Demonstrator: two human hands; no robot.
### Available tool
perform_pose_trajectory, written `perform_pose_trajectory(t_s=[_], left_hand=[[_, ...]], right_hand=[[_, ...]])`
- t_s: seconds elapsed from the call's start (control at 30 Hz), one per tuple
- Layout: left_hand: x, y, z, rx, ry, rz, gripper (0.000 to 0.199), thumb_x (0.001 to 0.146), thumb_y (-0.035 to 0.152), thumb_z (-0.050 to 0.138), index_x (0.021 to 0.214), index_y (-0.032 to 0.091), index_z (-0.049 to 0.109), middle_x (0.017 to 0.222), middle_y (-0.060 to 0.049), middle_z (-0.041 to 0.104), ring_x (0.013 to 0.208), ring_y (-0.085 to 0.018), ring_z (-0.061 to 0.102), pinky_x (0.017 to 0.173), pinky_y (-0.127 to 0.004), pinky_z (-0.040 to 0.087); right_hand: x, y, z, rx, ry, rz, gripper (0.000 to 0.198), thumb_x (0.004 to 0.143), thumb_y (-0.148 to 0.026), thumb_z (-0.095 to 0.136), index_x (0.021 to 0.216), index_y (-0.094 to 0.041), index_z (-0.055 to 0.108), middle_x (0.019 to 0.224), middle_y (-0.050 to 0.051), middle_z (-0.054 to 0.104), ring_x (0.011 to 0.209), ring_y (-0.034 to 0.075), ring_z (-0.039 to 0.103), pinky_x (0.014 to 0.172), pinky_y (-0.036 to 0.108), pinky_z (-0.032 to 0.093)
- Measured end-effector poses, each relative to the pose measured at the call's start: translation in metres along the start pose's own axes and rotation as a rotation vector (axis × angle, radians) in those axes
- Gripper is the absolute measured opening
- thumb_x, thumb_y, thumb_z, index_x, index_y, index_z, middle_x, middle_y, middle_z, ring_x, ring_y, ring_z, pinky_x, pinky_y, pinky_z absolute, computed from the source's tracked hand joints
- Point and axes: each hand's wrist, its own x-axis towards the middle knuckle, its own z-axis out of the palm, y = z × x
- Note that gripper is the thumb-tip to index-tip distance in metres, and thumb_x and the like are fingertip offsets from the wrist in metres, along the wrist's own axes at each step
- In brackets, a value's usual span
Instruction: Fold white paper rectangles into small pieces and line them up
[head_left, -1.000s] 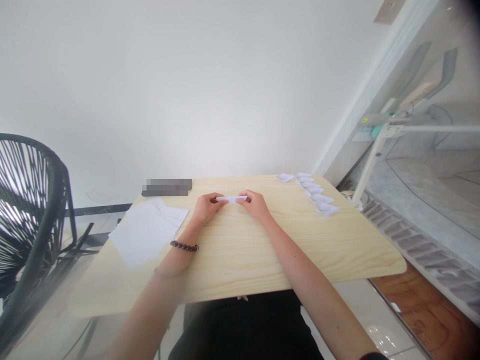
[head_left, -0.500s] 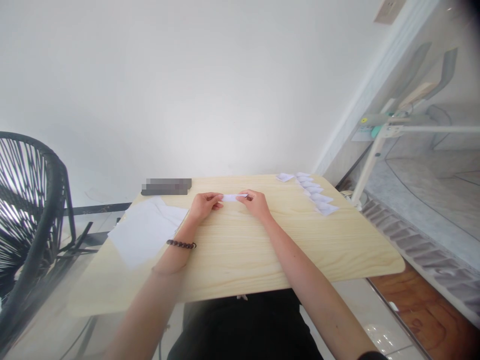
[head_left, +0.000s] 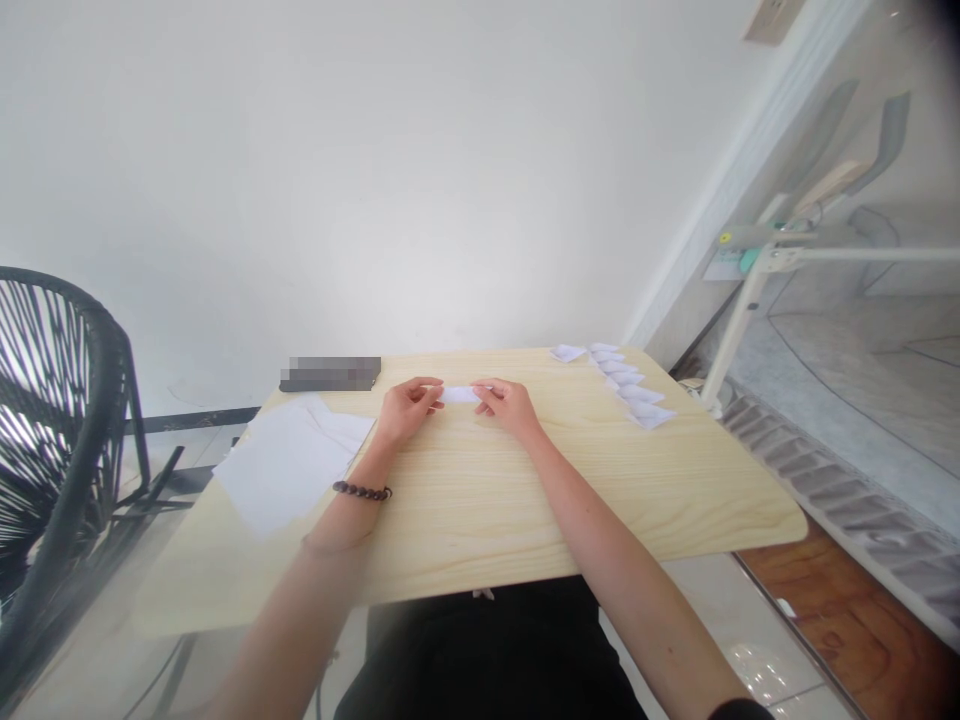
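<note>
A small strip of folded white paper (head_left: 459, 395) is stretched between my two hands over the middle of the wooden table (head_left: 480, 500). My left hand (head_left: 407, 408) pinches its left end between thumb and fingers. At the right end, my right hand (head_left: 508, 405) grips it the same way, and the fingertips cover that edge. To the left of my left forearm lie loose sheets of white paper (head_left: 289, 465), overlapping one another. Several folded white paper pieces (head_left: 626, 380) stand in an overlapping row at the right back, with a single folded piece (head_left: 568, 353) beside them.
A dark, partly blurred-out box (head_left: 330, 374) sits at the table's back left. The white wall (head_left: 450, 200) rises behind the table. A black woven chair (head_left: 97, 380) stands at the left, and a white metal frame (head_left: 742, 320) at the right.
My fingers have shifted slightly on the folded paper, and its flat face shows a little more. Both hands still hold it in nearly the same place.
</note>
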Motion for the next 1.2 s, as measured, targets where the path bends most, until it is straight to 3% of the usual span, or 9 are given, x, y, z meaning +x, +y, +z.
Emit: perform_pose_trajectory(t_s=[0.17, 0.57, 0.73, 0.87, 1.2], left_hand=[[0.000, -0.003, 0.003, 0.124, -0.080, 0.163, 0.035, 0.068, 0.038, 0.058, 0.097, 0.017, 0.061, 0.100, -0.007, 0.063, 0.085, -0.018, 0.059, 0.072, -0.028, 0.047], [0.002, -0.008, 0.004, 0.248, -0.126, 0.162, 0.022, 0.072, 0.031, 0.054, 0.085, 0.016, 0.061, 0.091, -0.006, 0.065, 0.079, -0.016, 0.059, 0.072, -0.027, 0.045], [0.002, -0.006, 0.003, 0.403, -0.054, 0.223, 0.019, 0.076, 0.031, 0.048, 0.080, 0.018, 0.061, 0.077, -0.003, 0.065, 0.070, -0.014, 0.057, 0.067, -0.027, 0.042], [0.002, -0.005, 0.002, 0.434, -0.053, 0.255, 0.017, 0.077, 0.029, 0.046, 0.079, 0.018, 0.060, 0.078, -0.002, 0.064, 0.071, -0.014, 0.056, 0.066, -0.025, 0.041], [-0.003, -0.001, 0.004, 0.489, -0.091, 0.215, 0.017, 0.069, 0.025, 0.052, 0.085, 0.020, 0.056, 0.079, 0.000, 0.062, 0.064, -0.013, 0.054, 0.064, -0.024, 0.041]], right_hand=[[-0.001, 0.000, 0.000, -0.068, 0.047, -0.103, 0.025, 0.077, -0.035, 0.050, 0.092, -0.019, 0.060, 0.058, -0.001, 0.061, 0.054, 0.011, 0.059, 0.056, 0.021, 0.044], [0.002, 0.006, 0.001, -0.130, 0.039, -0.135, 0.023, 0.077, -0.034, 0.048, 0.087, -0.018, 0.060, 0.068, 0.000, 0.063, 0.056, 0.011, 0.057, 0.060, 0.023, 0.043], [0.000, -0.002, 0.001, -0.219, 0.067, -0.184, 0.019, 0.075, -0.031, 0.049, 0.083, -0.018, 0.061, 0.069, 0.000, 0.062, 0.058, 0.010, 0.054, 0.060, 0.021, 0.041], [-0.001, -0.006, 0.002, -0.239, 0.075, -0.190, 0.018, 0.075, -0.027, 0.048, 0.082, -0.018, 0.062, 0.070, 0.000, 0.062, 0.059, 0.010, 0.053, 0.061, 0.021, 0.041], [-0.001, -0.004, 0.001, -0.275, 0.066, -0.168, 0.019, 0.075, -0.027, 0.048, 0.084, -0.017, 0.062, 0.069, 0.000, 0.062, 0.057, 0.010, 0.053, 0.060, 0.021, 0.041]])
